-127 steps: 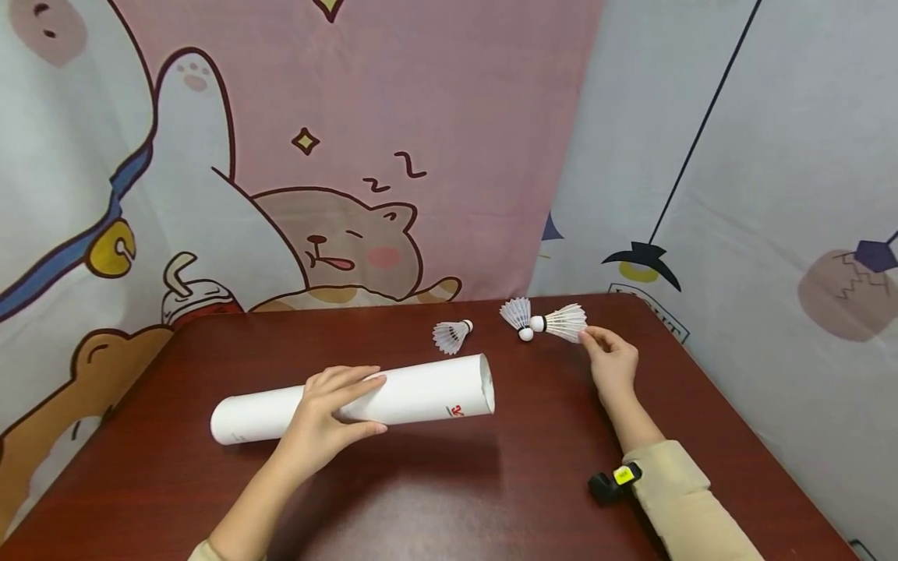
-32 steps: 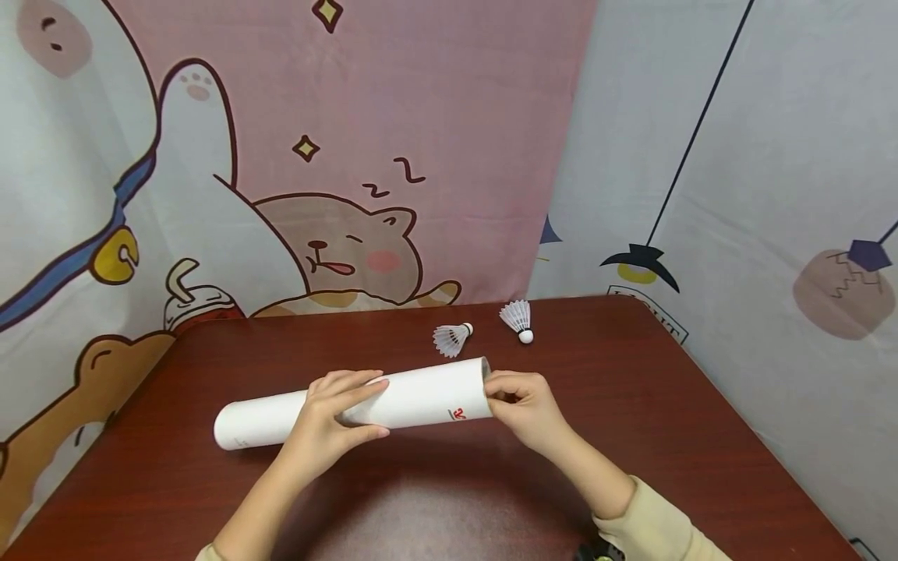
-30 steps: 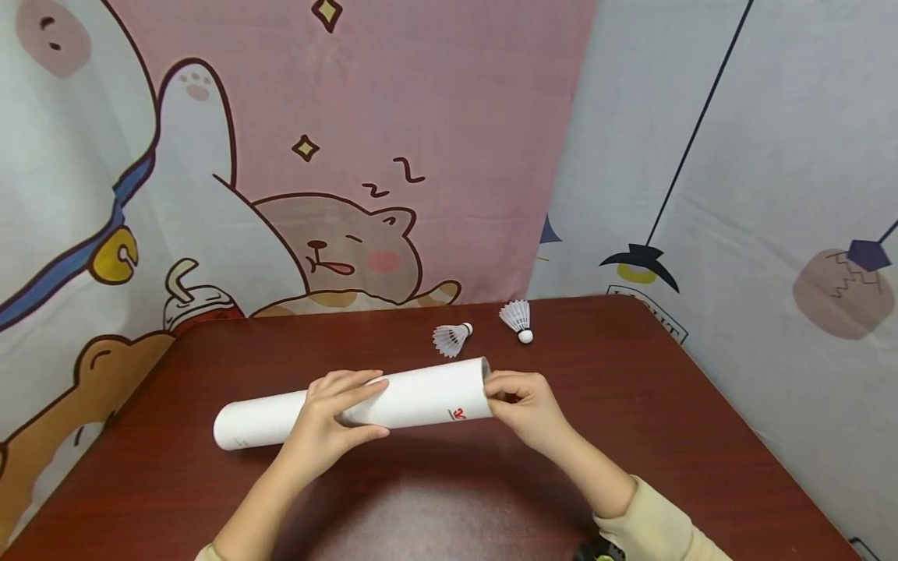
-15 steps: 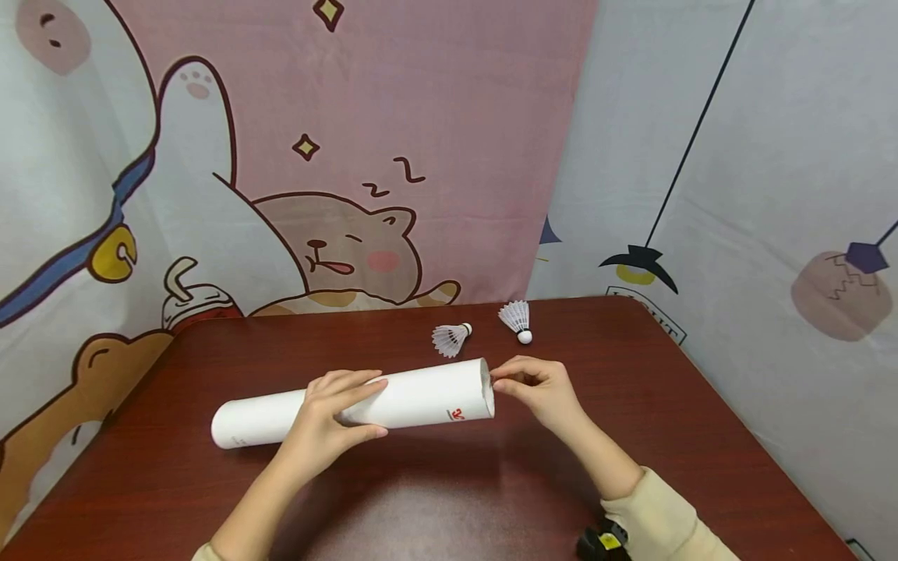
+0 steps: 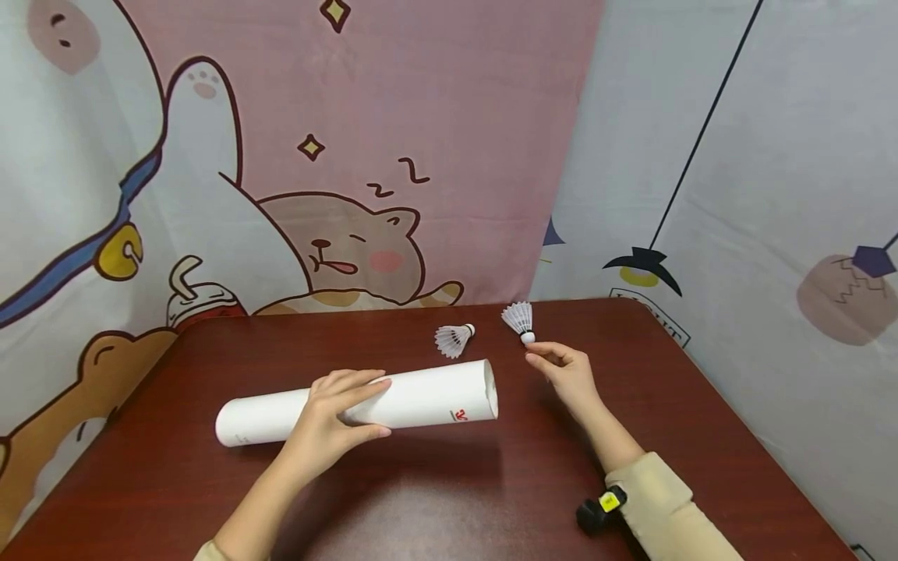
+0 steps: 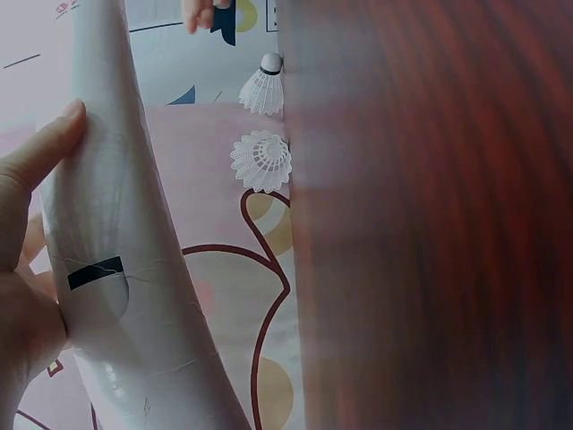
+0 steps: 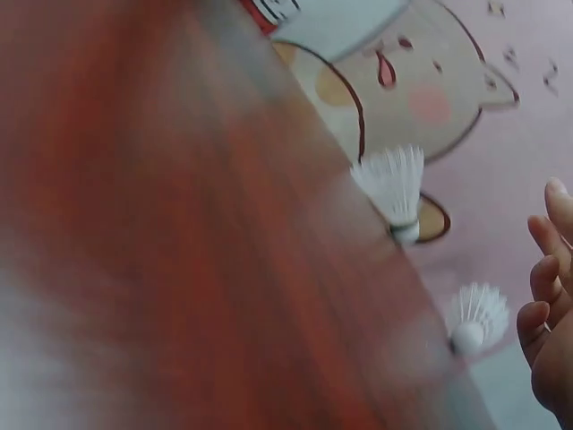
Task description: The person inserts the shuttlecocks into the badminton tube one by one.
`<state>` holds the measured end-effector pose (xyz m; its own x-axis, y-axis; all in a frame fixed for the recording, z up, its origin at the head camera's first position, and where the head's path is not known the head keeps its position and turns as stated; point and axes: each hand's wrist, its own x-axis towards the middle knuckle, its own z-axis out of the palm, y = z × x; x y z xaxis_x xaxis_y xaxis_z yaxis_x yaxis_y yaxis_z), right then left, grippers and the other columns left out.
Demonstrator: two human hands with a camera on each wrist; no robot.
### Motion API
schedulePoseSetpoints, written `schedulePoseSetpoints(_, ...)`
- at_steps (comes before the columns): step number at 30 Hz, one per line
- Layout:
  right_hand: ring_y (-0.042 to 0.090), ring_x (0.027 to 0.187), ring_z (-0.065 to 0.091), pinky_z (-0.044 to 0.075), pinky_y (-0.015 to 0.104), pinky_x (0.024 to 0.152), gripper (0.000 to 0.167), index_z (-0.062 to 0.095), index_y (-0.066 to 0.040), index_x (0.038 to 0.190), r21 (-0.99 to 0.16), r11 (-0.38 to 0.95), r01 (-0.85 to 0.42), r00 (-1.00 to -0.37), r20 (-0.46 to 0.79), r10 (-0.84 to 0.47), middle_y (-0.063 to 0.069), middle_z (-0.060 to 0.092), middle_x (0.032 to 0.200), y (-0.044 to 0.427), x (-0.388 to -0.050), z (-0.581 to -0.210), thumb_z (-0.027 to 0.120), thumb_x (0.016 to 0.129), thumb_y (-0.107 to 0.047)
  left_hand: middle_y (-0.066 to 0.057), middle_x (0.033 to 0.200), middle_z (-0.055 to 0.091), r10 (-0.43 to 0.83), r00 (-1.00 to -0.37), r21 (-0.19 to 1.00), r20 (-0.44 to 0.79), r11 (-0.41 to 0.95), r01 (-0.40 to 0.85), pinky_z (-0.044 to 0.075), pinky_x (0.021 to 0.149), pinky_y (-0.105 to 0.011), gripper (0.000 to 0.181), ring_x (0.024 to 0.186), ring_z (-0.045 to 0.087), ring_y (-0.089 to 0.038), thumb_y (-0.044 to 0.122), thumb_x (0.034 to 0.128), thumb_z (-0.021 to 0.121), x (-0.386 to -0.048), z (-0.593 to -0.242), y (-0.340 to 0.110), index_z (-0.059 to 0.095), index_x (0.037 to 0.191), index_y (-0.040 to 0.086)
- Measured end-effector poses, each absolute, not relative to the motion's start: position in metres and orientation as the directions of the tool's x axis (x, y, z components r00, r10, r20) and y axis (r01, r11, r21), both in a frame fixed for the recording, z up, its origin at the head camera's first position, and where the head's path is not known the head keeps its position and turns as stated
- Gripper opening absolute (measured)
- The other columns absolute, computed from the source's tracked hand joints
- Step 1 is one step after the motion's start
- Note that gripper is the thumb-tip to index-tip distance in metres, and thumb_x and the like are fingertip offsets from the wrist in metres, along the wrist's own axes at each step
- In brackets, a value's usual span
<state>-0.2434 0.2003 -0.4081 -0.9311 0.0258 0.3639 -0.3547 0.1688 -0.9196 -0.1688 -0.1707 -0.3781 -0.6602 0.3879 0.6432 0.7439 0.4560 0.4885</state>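
My left hand point(image 5: 330, 417) grips a long white shuttlecock tube point(image 5: 435, 393) around its middle, its mouth facing right and tilted up off the table. In the left wrist view the thumb lies along the tube point(image 6: 116, 197). The right hand point(image 5: 564, 374) hovers at the cork of one white shuttlecock point(image 5: 519, 319); both wrist views show a gap between them. Its fingers are loosely bent and hold nothing. A second shuttlecock point(image 5: 452, 340) lies to the left, behind the tube's mouth. The inside of the tube is mostly hidden.
The dark red-brown table point(image 5: 421, 506) runs back to a cartoon-printed cloth point(image 5: 477, 156). A black device with a yellow label point(image 5: 602, 506) sits at the right wrist.
A third shuttlecock, by the right hand at first, is gone from the table. The right hand went to the tube's mouth, then back to the right-hand shuttlecock. The left hand stays put.
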Motion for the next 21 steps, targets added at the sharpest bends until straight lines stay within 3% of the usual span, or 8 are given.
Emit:
schedulePoseSetpoints(8,0.021,0.067,0.055,0.043,0.023,0.055,0.032,0.067,0.003,0.115,-0.951,0.151,-0.269,-0.945,0.291,0.15,0.004,0.07,0.1,0.221,-0.293,-0.439,0.072,0.087,-0.012,0.003,0.126,0.061,0.39,-0.662,0.493,0.64,0.453,0.743,0.025,0.095,-0.047,0.062,0.114,0.05,-0.019,0.024,0.0637,0.088,-0.168,-0.379,-0.17,0.068,0.122,0.016)
schedulePoseSetpoints(16,0.012,0.066,0.052,0.043,0.02,0.057,0.037,0.062,-0.001,0.125,-0.944,0.224,-0.241,-0.954,0.273,0.121,0.016,0.063,0.117,0.225,-0.328,-0.443,0.068,0.091,-0.016,0.003,0.125,0.061,0.388,-0.662,0.489,0.641,0.459,0.742,0.025,0.095,-0.046,0.062,0.114,0.05,-0.018,0.023,0.0638,0.088,-0.167,-0.378,-0.17,0.069,0.121,0.015)
schedulePoseSetpoints(21,0.026,0.079,0.057,0.049,0.028,0.065,0.039,0.058,-0.003,0.13,-0.938,0.275,-0.212,-0.966,0.243,0.084,0.018,0.06,0.122,0.224,-0.341,-0.438,0.064,0.094,-0.015,0.003,0.125,0.061,0.391,-0.661,0.485,0.64,0.461,0.743,0.025,0.095,-0.046,0.062,0.114,0.05,-0.019,0.023,0.0638,0.088,-0.168,-0.377,-0.171,0.068,0.122,0.015)
